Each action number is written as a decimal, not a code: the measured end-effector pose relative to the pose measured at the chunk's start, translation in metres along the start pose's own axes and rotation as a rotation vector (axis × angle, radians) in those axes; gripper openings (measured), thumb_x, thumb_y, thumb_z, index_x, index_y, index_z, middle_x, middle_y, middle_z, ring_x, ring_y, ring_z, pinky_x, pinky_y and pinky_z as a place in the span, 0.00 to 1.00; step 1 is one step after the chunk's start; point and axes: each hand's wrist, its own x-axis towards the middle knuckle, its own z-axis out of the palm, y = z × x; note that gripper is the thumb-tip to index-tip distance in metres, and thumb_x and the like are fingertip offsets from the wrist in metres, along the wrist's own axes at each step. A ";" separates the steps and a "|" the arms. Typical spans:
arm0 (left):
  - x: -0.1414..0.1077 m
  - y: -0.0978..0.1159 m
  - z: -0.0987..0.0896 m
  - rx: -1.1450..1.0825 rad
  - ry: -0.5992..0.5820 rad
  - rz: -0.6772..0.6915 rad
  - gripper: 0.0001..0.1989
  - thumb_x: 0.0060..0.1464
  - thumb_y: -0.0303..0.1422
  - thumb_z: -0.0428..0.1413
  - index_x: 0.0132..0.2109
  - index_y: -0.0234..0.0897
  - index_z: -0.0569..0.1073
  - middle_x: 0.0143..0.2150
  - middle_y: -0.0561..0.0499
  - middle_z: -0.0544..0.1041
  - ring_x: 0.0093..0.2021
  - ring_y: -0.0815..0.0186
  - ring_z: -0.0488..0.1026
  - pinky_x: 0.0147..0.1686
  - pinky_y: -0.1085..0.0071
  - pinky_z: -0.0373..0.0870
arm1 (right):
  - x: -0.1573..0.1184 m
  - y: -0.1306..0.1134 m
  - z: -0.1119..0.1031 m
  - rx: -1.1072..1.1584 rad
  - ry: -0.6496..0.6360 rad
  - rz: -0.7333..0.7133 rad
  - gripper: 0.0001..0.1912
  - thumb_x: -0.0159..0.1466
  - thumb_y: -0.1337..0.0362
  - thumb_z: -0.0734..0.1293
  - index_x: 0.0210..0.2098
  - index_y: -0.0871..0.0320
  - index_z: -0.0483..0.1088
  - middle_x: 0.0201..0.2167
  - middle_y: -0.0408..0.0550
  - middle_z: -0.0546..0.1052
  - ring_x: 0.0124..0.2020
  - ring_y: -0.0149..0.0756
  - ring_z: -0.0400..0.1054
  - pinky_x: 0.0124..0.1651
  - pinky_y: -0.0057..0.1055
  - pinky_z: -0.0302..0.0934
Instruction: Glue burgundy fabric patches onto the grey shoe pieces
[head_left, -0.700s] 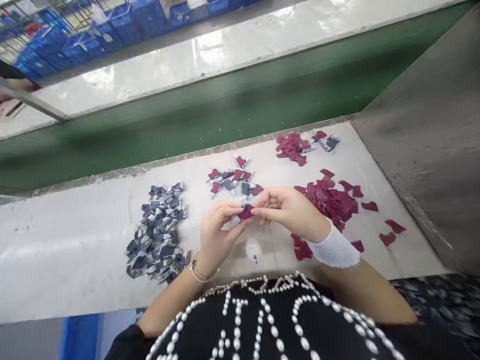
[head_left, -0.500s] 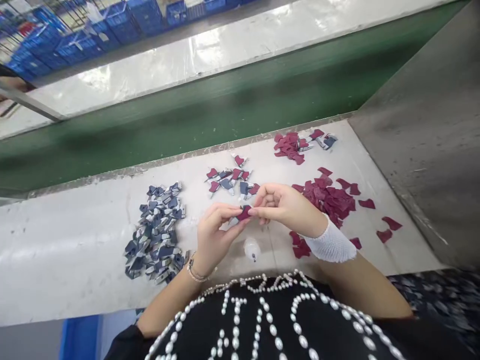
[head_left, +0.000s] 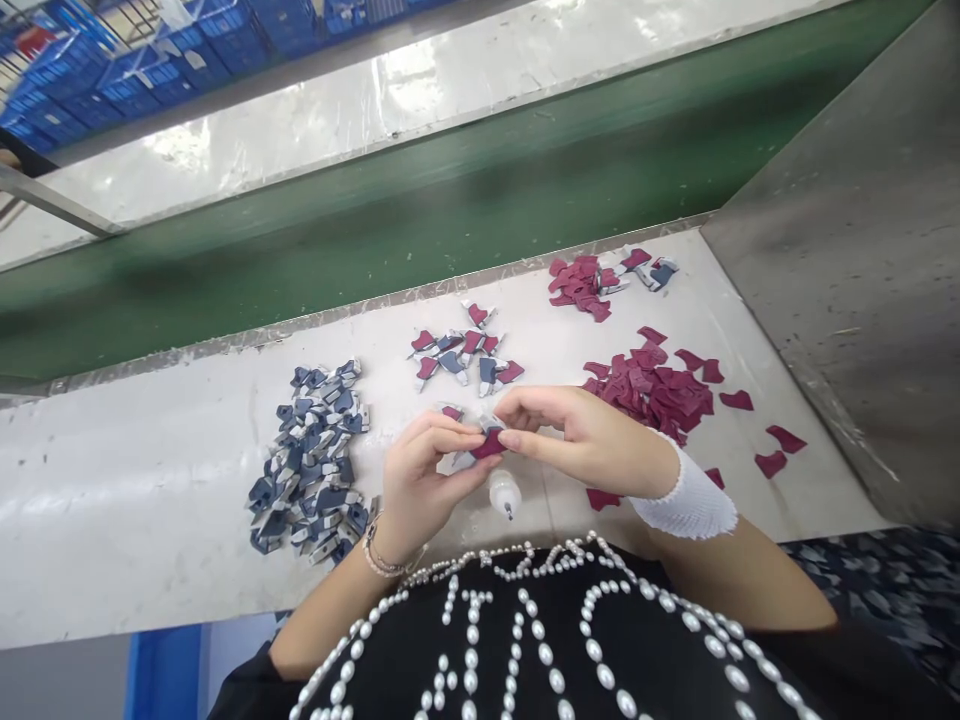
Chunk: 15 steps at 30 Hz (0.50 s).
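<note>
Between both hands is a small grey plastic part with a maroon patch (head_left: 489,443) on its face. My left hand (head_left: 429,470) pinches it from the left, thumb below and fingers above. From the right, my right hand (head_left: 577,432) presses its thumb and fingertips on the part, hiding some of it. Just under the fingers a small clear dropper bottle (head_left: 505,494) lies with its thin metal tip toward me. Beyond the hands sits a loose group of grey parts with maroon or blue faces (head_left: 472,343).
At left is a heap of blue-and-grey parts (head_left: 311,460); at right, a pile of maroon pieces (head_left: 652,390), with a smaller maroon pile (head_left: 581,283) behind. A green belt (head_left: 390,240) runs past the white table (head_left: 150,500). A metal panel (head_left: 847,270) rises at right.
Both hands have come slightly nearer to me with the part, and my right hand has shifted its grip. Another maroon-faced part now shows just beyond my left fingers.
</note>
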 end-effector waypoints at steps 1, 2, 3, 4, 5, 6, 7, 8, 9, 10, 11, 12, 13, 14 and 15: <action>0.000 0.001 0.000 0.001 -0.009 0.009 0.13 0.47 0.25 0.68 0.39 0.39 0.76 0.37 0.51 0.79 0.36 0.66 0.77 0.35 0.68 0.78 | -0.001 -0.002 0.000 -0.030 -0.009 -0.003 0.11 0.70 0.58 0.62 0.41 0.61 0.70 0.34 0.47 0.74 0.35 0.36 0.68 0.40 0.34 0.63; 0.001 0.003 0.000 0.001 -0.018 0.020 0.13 0.47 0.25 0.68 0.39 0.39 0.76 0.37 0.51 0.79 0.36 0.67 0.77 0.35 0.69 0.78 | -0.002 -0.004 -0.001 -0.061 -0.017 -0.006 0.11 0.70 0.58 0.61 0.40 0.60 0.70 0.33 0.46 0.73 0.34 0.36 0.67 0.39 0.34 0.62; 0.001 0.004 -0.001 -0.001 -0.028 0.031 0.13 0.47 0.25 0.68 0.40 0.38 0.76 0.37 0.51 0.79 0.36 0.67 0.77 0.36 0.69 0.78 | -0.002 -0.005 -0.001 -0.092 -0.020 -0.013 0.12 0.70 0.58 0.61 0.38 0.60 0.69 0.31 0.45 0.72 0.33 0.36 0.66 0.38 0.34 0.61; 0.002 0.006 -0.001 -0.004 -0.038 0.040 0.13 0.47 0.25 0.68 0.40 0.38 0.76 0.37 0.51 0.79 0.36 0.67 0.77 0.36 0.69 0.78 | -0.003 -0.007 0.000 -0.124 -0.020 -0.023 0.12 0.71 0.58 0.61 0.37 0.59 0.69 0.31 0.45 0.72 0.32 0.35 0.65 0.37 0.34 0.59; 0.002 0.007 -0.001 -0.009 -0.047 0.049 0.14 0.46 0.24 0.68 0.40 0.38 0.76 0.37 0.51 0.79 0.37 0.68 0.77 0.36 0.70 0.78 | -0.003 -0.007 0.000 -0.154 -0.019 -0.037 0.12 0.71 0.59 0.60 0.36 0.59 0.68 0.30 0.45 0.71 0.32 0.35 0.64 0.37 0.34 0.58; 0.002 0.008 -0.001 -0.014 -0.052 0.055 0.14 0.46 0.24 0.69 0.39 0.38 0.76 0.37 0.51 0.79 0.37 0.68 0.77 0.36 0.71 0.78 | -0.004 -0.008 0.001 -0.182 -0.019 -0.052 0.11 0.70 0.59 0.60 0.35 0.59 0.68 0.30 0.44 0.70 0.31 0.35 0.62 0.37 0.34 0.56; 0.002 0.009 -0.002 -0.020 -0.057 0.058 0.14 0.45 0.23 0.69 0.39 0.37 0.76 0.37 0.51 0.79 0.37 0.68 0.77 0.36 0.71 0.77 | -0.004 -0.009 0.001 -0.207 -0.016 -0.065 0.11 0.70 0.60 0.60 0.34 0.59 0.67 0.29 0.44 0.69 0.31 0.35 0.61 0.36 0.34 0.55; 0.002 0.009 -0.002 -0.025 -0.062 0.062 0.14 0.45 0.23 0.69 0.39 0.37 0.76 0.37 0.51 0.79 0.37 0.68 0.77 0.36 0.72 0.77 | -0.005 -0.009 0.002 -0.228 -0.013 -0.074 0.12 0.70 0.60 0.60 0.33 0.59 0.66 0.29 0.43 0.68 0.30 0.34 0.60 0.36 0.34 0.54; 0.001 0.010 -0.003 -0.030 -0.064 0.065 0.15 0.45 0.22 0.69 0.39 0.37 0.76 0.37 0.51 0.79 0.36 0.68 0.77 0.35 0.72 0.77 | -0.005 -0.010 0.002 -0.244 -0.011 -0.079 0.12 0.71 0.60 0.60 0.32 0.58 0.65 0.28 0.42 0.67 0.30 0.34 0.59 0.35 0.33 0.53; 0.001 0.010 -0.004 -0.037 -0.068 0.062 0.15 0.44 0.22 0.69 0.39 0.37 0.76 0.37 0.51 0.79 0.36 0.68 0.77 0.35 0.72 0.77 | -0.006 -0.010 0.003 -0.258 -0.009 -0.080 0.13 0.71 0.60 0.59 0.31 0.58 0.64 0.28 0.42 0.66 0.29 0.33 0.58 0.35 0.33 0.52; 0.001 0.010 -0.005 -0.047 -0.075 0.048 0.15 0.44 0.22 0.69 0.39 0.37 0.76 0.37 0.51 0.79 0.36 0.68 0.77 0.35 0.71 0.77 | -0.007 -0.011 0.003 -0.268 -0.010 -0.078 0.14 0.71 0.59 0.59 0.30 0.58 0.63 0.27 0.42 0.66 0.29 0.33 0.58 0.34 0.33 0.52; 0.000 0.010 -0.007 -0.064 -0.084 0.025 0.16 0.44 0.22 0.69 0.40 0.38 0.76 0.37 0.51 0.79 0.37 0.67 0.76 0.35 0.70 0.77 | -0.008 -0.012 0.003 -0.278 -0.016 -0.074 0.14 0.72 0.59 0.59 0.31 0.58 0.63 0.27 0.41 0.66 0.29 0.33 0.59 0.34 0.33 0.52; 0.000 0.010 -0.008 -0.086 -0.094 -0.002 0.16 0.44 0.22 0.69 0.40 0.38 0.76 0.36 0.51 0.79 0.37 0.67 0.76 0.35 0.70 0.77 | -0.009 -0.013 0.002 -0.284 -0.026 -0.071 0.13 0.72 0.59 0.59 0.32 0.58 0.64 0.28 0.42 0.67 0.30 0.33 0.60 0.35 0.32 0.53; 0.000 0.011 -0.010 -0.113 -0.104 -0.032 0.16 0.44 0.22 0.69 0.40 0.39 0.76 0.36 0.51 0.79 0.37 0.66 0.76 0.36 0.69 0.77 | -0.011 -0.015 0.001 -0.286 -0.039 -0.071 0.12 0.72 0.59 0.59 0.35 0.58 0.66 0.30 0.42 0.69 0.31 0.33 0.62 0.36 0.32 0.54; 0.000 0.011 -0.012 -0.142 -0.117 -0.059 0.16 0.44 0.22 0.69 0.40 0.39 0.76 0.36 0.50 0.79 0.37 0.66 0.76 0.36 0.69 0.77 | -0.012 -0.016 0.001 -0.286 -0.054 -0.072 0.11 0.73 0.60 0.58 0.39 0.59 0.68 0.32 0.43 0.71 0.33 0.34 0.64 0.37 0.32 0.55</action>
